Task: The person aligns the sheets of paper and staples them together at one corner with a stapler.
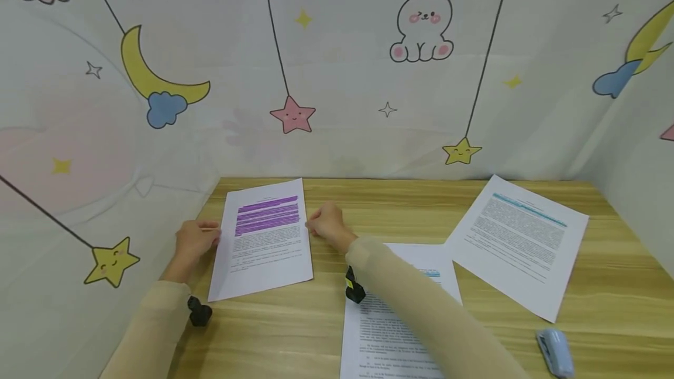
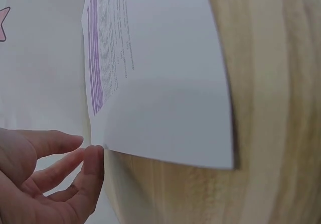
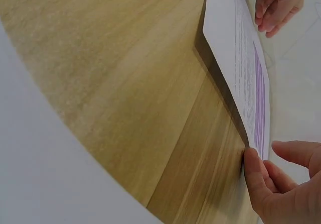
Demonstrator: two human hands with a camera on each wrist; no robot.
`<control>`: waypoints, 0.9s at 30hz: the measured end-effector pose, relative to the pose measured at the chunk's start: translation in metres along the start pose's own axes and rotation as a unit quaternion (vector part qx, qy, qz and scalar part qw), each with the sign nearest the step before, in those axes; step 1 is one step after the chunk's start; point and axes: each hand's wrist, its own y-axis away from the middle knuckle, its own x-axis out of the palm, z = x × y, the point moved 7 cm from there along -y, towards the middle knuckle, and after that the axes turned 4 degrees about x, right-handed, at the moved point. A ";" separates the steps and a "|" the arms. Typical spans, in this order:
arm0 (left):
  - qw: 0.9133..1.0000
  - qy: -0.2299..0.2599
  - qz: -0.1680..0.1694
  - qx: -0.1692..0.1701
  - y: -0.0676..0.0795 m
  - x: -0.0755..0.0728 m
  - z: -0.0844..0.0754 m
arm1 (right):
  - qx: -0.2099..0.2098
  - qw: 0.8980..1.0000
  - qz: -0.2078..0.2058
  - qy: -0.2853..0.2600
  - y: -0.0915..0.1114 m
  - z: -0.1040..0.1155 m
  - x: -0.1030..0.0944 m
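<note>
A printed sheet with purple-highlighted lines (image 1: 267, 250) lies near the back left of the table, between both hands. At its left edge is my left hand (image 1: 193, 244); in the left wrist view the fingertips (image 2: 94, 156) are right at the paper's edge, with the thumb apart from it. My right hand (image 1: 332, 226) is at the opposite edge. In the right wrist view, its index fingertip (image 3: 251, 158) touches the sheet's border and the thumb stands off with a gap. The side of the purple-marked sheet (image 3: 225, 38) rises slightly there, casting a shadow on the wood.
Under my right forearm lies another printed sheet (image 1: 379, 332) with a blue highlight. A third blue-highlighted sheet (image 1: 518, 244) rests at an angle on the right. A light blue stapler (image 1: 555, 352) sits near the front right. Patterned cloth (image 1: 347, 75) surrounds the wooden table (image 1: 274, 332).
</note>
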 end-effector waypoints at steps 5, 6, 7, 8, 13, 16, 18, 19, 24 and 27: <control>1.000 -0.023 0.006 0.007 0.000 0.001 0.001 | 0.004 1.000 -0.002 0.023 -0.002 0.001 0.004; 0.999 -0.033 0.005 0.010 -0.001 0.001 0.002 | 0.005 1.000 -0.002 0.026 -0.003 0.002 0.005; 0.999 -0.040 0.003 0.011 0.000 0.000 0.002 | 0.006 1.000 -0.002 0.027 -0.003 0.002 0.005; 0.999 -0.048 0.000 0.013 0.000 0.000 0.003 | 0.006 1.000 -0.003 0.027 -0.003 0.002 0.006; 0.998 -0.060 -0.009 0.019 0.000 -0.002 0.003 | 0.005 0.999 -0.008 0.032 -0.004 0.004 0.006; 0.998 -0.063 -0.005 0.023 0.000 -0.002 0.002 | 0.006 0.999 -0.009 0.032 -0.005 0.003 0.006; 0.997 -0.067 -0.004 0.024 0.000 -0.002 0.002 | 0.008 1.000 -0.008 0.028 -0.006 0.002 0.006; 0.998 -0.066 -0.002 0.024 0.000 -0.002 0.002 | 0.010 1.000 -0.006 0.023 -0.006 0.002 0.006; 0.998 -0.051 0.011 0.021 0.001 0.000 0.003 | 0.008 1.000 -0.003 0.006 -0.007 -0.001 0.008; 0.999 -0.046 0.017 0.020 0.001 0.001 0.004 | 0.004 1.000 -0.003 0.000 -0.007 -0.001 0.009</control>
